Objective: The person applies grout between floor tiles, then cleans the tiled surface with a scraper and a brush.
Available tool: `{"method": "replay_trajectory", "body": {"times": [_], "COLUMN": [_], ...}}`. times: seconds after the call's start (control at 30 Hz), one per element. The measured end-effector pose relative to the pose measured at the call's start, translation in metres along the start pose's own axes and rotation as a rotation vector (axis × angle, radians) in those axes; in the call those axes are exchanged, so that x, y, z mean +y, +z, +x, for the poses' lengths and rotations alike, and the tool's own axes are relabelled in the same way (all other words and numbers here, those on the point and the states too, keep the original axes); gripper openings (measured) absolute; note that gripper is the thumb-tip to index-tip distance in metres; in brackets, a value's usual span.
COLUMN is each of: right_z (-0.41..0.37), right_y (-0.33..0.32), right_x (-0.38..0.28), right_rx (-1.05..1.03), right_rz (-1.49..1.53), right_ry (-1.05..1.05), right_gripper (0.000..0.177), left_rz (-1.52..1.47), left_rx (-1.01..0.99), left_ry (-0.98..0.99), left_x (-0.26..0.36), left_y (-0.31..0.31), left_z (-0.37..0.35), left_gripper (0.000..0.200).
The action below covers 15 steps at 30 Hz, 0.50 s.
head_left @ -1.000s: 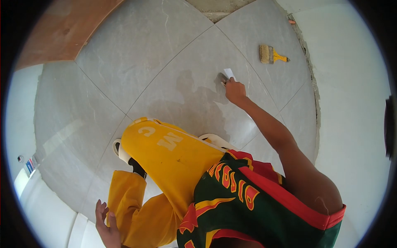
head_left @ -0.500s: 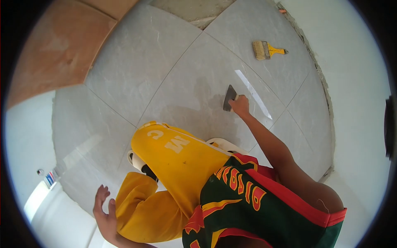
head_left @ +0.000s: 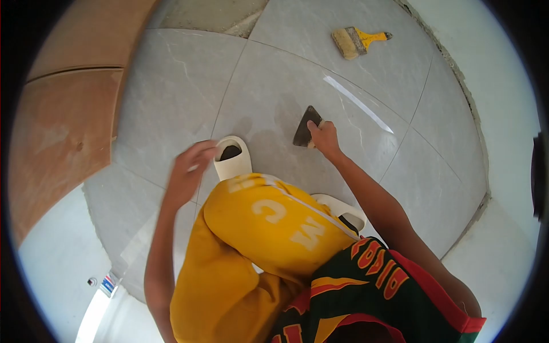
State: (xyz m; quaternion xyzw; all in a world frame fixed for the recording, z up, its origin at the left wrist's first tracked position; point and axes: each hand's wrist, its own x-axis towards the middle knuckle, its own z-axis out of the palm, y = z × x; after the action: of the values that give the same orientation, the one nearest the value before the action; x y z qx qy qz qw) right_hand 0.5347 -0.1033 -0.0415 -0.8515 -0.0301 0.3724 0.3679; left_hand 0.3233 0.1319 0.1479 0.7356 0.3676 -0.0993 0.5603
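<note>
My right hand (head_left: 325,139) is closed around the pale handle of a scraper (head_left: 304,127). Its wide dark-grey blade is over the grey tile floor (head_left: 251,91), with the thumb laid along it. My left hand (head_left: 187,171) holds nothing that shows; its fingers reach forward, slightly smeared by motion, beside the cream slipper (head_left: 233,164) on my left foot. Damp-looking darker patches mark the tile near the blade. Ahead and to the right lies a wide brush (head_left: 359,42) with a yellow handle and pale bristles.
Brown boards (head_left: 74,114) stand at the left. A rough bare patch (head_left: 206,14) borders the tiles at the far side. The white wall (head_left: 492,86) rises on the right. A second slipper (head_left: 343,210) is by my right knee. Thin joints cross between the tiles.
My left hand has swung up from low beside my leg to near the slipper. The view has turned and shifted; my right hand still grips the scraper, its blade tilted a little more.
</note>
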Motion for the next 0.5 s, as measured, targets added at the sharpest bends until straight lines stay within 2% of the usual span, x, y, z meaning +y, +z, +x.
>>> {"method": "replay_trajectory", "body": {"times": [0.03, 0.1, 0.17, 0.27, 0.37, 0.5], "right_z": [-0.005, -0.011, -0.022, -0.029, -0.037, -0.043], "right_y": [0.004, 0.011, 0.019, 0.025, 0.027, 0.032], "right_x": [0.004, 0.008, 0.011, 0.010, 0.009, -0.008], "right_rx": [-0.030, -0.082, -0.060, 0.009, 0.013, -0.060], "right_rz": [0.124, 0.373, 0.628, 0.823, 0.928, 0.916], "right_ry": [0.066, 0.180, 0.229, 0.299, 0.391, 0.542], "right_gripper": [0.039, 0.032, 0.025, 0.021, 0.019, 0.020], "left_rz": [-0.049, 0.103, 0.195, -0.068, -0.677, -0.815], "left_rx": [-0.116, -0.242, -0.195, -0.248, -0.330, -0.183], "left_ry": [0.009, 0.245, 0.482, -0.146, -0.848, -0.699], "left_x": [-0.018, -0.053, -0.057, -0.055, -0.069, -0.076], "left_y": [0.027, 0.083, 0.128, 0.154, 0.165, 0.187], "left_z": [0.024, 0.066, 0.088, 0.108, 0.114, 0.125], "left_gripper": [0.028, 0.034, 0.045, 0.053, 0.046, 0.038]}}
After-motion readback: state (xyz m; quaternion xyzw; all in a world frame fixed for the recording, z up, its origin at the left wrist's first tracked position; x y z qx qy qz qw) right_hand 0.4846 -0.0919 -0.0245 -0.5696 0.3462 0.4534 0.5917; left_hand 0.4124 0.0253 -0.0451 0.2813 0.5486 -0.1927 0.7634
